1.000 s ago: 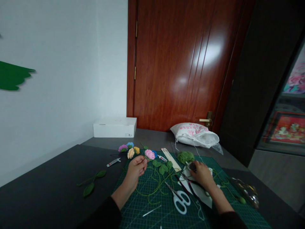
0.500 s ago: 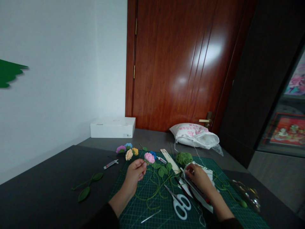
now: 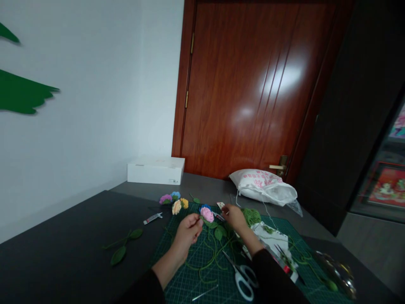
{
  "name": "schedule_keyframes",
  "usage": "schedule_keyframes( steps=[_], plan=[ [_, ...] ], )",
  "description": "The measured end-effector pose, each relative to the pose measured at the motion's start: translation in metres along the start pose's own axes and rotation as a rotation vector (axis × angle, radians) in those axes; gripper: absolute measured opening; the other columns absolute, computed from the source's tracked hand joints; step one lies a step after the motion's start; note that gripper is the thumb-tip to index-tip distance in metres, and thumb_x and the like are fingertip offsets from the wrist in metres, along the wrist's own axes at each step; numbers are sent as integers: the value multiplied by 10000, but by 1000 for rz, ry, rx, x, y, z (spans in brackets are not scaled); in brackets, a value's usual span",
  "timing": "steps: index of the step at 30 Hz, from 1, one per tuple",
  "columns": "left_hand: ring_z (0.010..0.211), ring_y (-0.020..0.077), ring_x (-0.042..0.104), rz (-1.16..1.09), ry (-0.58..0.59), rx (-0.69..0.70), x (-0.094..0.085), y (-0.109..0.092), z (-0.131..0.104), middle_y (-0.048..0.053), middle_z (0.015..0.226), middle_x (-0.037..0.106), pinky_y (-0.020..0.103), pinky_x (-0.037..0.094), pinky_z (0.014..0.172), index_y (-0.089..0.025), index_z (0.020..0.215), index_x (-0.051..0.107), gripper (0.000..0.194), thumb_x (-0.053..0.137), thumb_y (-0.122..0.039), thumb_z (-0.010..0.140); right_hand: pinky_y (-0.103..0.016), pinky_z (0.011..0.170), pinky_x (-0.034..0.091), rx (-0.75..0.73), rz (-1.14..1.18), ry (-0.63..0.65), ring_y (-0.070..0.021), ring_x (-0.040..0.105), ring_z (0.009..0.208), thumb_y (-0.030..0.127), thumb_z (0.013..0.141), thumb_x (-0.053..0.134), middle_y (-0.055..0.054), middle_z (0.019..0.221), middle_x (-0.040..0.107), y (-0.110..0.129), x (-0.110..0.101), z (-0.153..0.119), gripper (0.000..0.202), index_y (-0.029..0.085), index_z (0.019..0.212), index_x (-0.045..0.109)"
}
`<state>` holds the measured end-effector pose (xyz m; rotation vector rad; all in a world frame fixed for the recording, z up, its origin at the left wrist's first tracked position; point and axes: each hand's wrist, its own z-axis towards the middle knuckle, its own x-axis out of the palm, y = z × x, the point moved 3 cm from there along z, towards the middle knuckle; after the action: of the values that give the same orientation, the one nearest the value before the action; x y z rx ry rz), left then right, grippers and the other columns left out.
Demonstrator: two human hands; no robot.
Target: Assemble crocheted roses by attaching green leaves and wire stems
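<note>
My left hand (image 3: 189,230) pinches a pink crocheted flower (image 3: 207,214) at its green base, above the cutting mat (image 3: 177,270). My right hand (image 3: 234,217) is over the ruler (image 3: 220,205), fingers curled together beside a small glue tube (image 3: 218,216); what they hold, if anything, is hidden. A blue flower (image 3: 204,207) lies just behind the pink one. Green crocheted leaves (image 3: 220,232) and loose green yarn strands (image 3: 216,257) spread between my hands. Scissors (image 3: 243,282) with white handles lie partly under my right forearm.
Several flowers (image 3: 176,207) lie at the mat's back left, near another tube (image 3: 152,218). A leaf sprig (image 3: 118,256) rests on the dark table. Right of centre are a green yarn ball (image 3: 251,216), white sheets (image 3: 272,238) and a stuffed white bag (image 3: 262,183). A white box (image 3: 155,171) stands behind.
My right hand has moved left and forward, from the white sheets to the ruler and tube. My left hand still holds the pink flower. The view has shifted slightly left.
</note>
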<state>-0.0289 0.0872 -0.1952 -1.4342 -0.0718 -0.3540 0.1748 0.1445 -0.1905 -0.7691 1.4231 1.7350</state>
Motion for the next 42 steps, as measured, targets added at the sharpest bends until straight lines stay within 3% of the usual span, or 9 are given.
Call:
schedule_keyframes(
  steps=[4, 9, 12, 15, 20, 26, 35, 42],
  plan=[
    [360, 35, 254, -1, 28, 22, -1, -4, 0, -103, 479, 465, 123, 166, 344, -192, 952, 498, 449, 743, -462, 689, -435, 862, 549, 80, 106, -11, -232, 635, 1042, 323, 937, 611, -89, 1239, 609, 15, 19, 16, 335, 174, 1235, 577],
    [346, 32, 240, -11, 107, 84, 2, -16, -4, -92, 562, 558, 125, 186, 340, -250, 1219, 376, 563, 692, -415, 784, -412, 824, 561, 75, 370, -103, -211, 652, 980, 322, 944, 600, -84, 1197, 626, 16, 3, 12, 316, 166, 1217, 580],
    [344, 29, 255, -9, 173, 120, 10, -24, -12, -81, 590, 572, 125, 212, 338, -245, 1197, 382, 484, 654, -394, 827, -293, 617, 532, -8, 562, -142, -130, 618, 664, 401, 977, 516, -22, 888, 648, 17, -13, -9, 302, 149, 1128, 583],
    [341, 28, 286, 4, 190, 144, 19, -28, -19, -77, 609, 578, 123, 229, 340, -241, 1174, 389, 437, 640, -371, 841, -223, 439, 358, -104, 734, -104, -101, 414, 444, 574, 947, 420, 79, 572, 443, 21, -18, -45, 445, 177, 1090, 559],
    [320, 27, 305, 73, 234, 127, 28, -22, -25, -67, 592, 569, 130, 226, 325, -199, 1100, 466, 332, 615, -362, 851, -204, 419, 222, -151, 919, 16, -79, 278, 429, 624, 894, 486, 108, 541, 334, 31, -12, -96, 474, 204, 1110, 525],
    [309, 27, 309, 99, 190, 88, 25, -12, -21, -63, 573, 560, 134, 218, 318, -188, 1024, 504, 281, 618, -372, 845, -198, 413, 168, -85, 1134, -8, -65, 221, 422, 589, 867, 579, 118, 515, 317, 27, -11, -104, 424, 212, 1056, 534],
    [316, 14, 288, 71, 218, 19, 35, -7, -24, -77, 606, 542, 114, 205, 313, -217, 967, 462, 260, 618, -394, 859, -236, 488, 274, -182, 811, -189, -105, 357, 513, 536, 942, 473, 56, 578, 412, 27, -14, -116, 402, 202, 722, 514],
    [308, 15, 313, 60, 231, -33, 41, -6, -28, -68, 626, 551, 115, 199, 305, -217, 927, 461, 257, 625, -400, 849, -255, 513, 281, -246, 684, -179, -130, 411, 536, 478, 960, 475, 36, 591, 456, 29, -9, -122, 365, 208, 733, 568]
  ],
)
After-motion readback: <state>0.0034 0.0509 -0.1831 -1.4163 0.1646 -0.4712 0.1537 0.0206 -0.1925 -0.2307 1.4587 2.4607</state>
